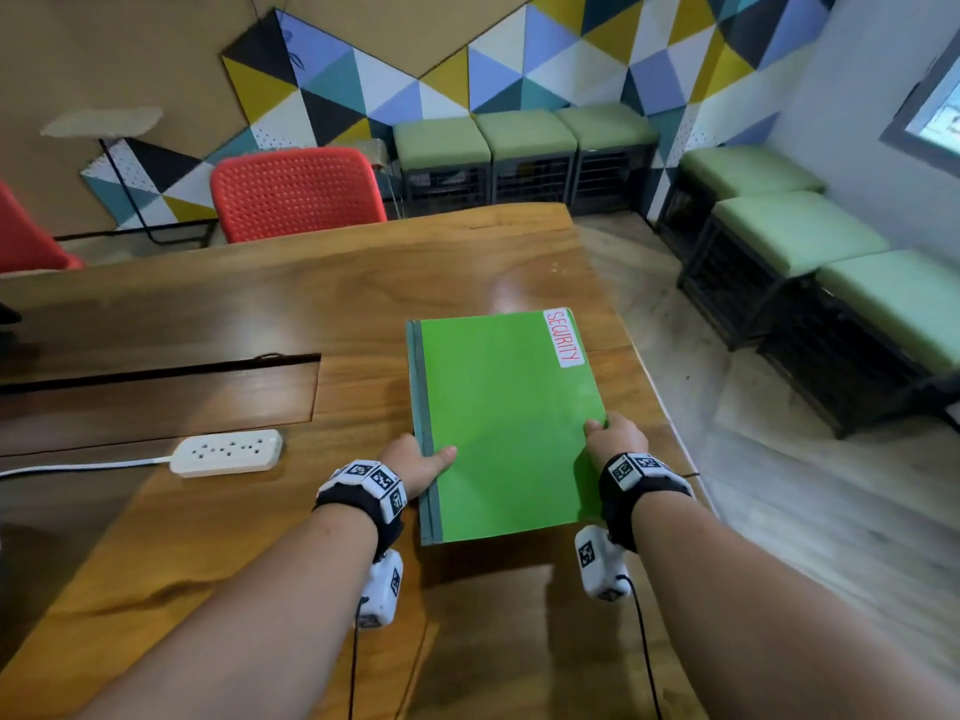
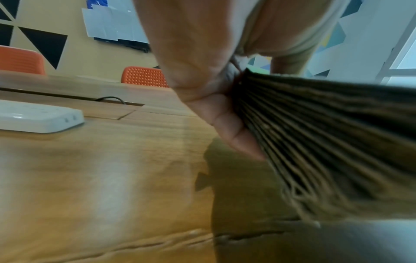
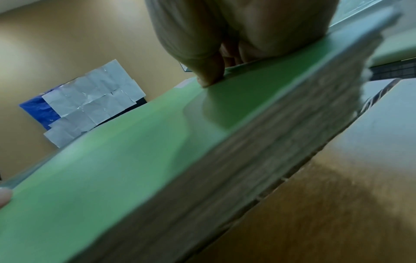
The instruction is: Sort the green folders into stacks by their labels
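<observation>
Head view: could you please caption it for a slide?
Both hands grip a stack of green folders, top one labelled SECURITY.

— Where are our hands?
— Both forearms reach forward, a banded tracker on each wrist. Our left hand (image 1: 415, 459) grips the left edge of the folder stack (image 1: 506, 423), thumb on top.
— And the right?
— Our right hand (image 1: 615, 438) grips the right edge, thumb on top too.

Glossy wooden table (image 1: 270, 304) — a white power strip (image 1: 227, 452) lies on it, cord trailing left.
</observation>
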